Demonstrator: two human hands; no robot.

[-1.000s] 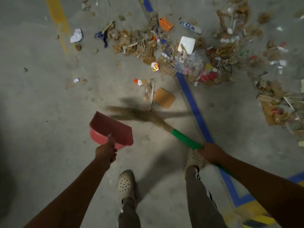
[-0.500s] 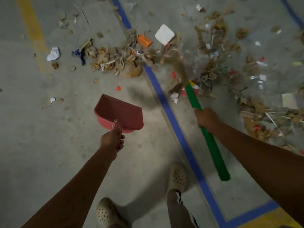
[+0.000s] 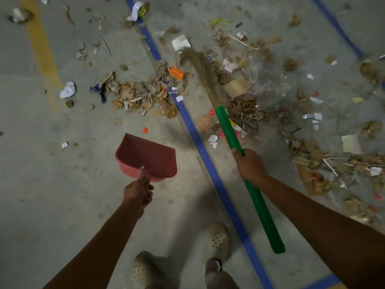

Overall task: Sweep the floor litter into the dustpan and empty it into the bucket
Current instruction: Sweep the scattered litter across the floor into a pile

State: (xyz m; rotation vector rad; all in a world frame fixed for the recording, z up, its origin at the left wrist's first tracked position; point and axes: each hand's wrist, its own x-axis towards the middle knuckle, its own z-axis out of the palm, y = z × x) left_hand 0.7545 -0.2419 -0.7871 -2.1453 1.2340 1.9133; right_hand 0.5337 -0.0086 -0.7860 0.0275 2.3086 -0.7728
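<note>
Broom bristles [image 3: 201,67] a blur

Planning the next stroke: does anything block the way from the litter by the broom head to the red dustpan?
Nothing solid. Between the broom head and the dustpan lie only the flat blue floor line and more loose litter, including an orange scrap just ahead of the pan.

My view shows both arms bare, unsleeved from the left hand [image 3: 138,192] and the right hand [image 3: 251,166] back to the frame edge at 7 and 4 o'clock. At 6 o'clock are pale beige clogs, the left shoe [image 3: 143,270] and the right shoe [image 3: 218,240], their tops punched with round holes. A grey-brown trouser leg [image 3: 218,278] carries a small dark-and-white marking at its hem.
</note>
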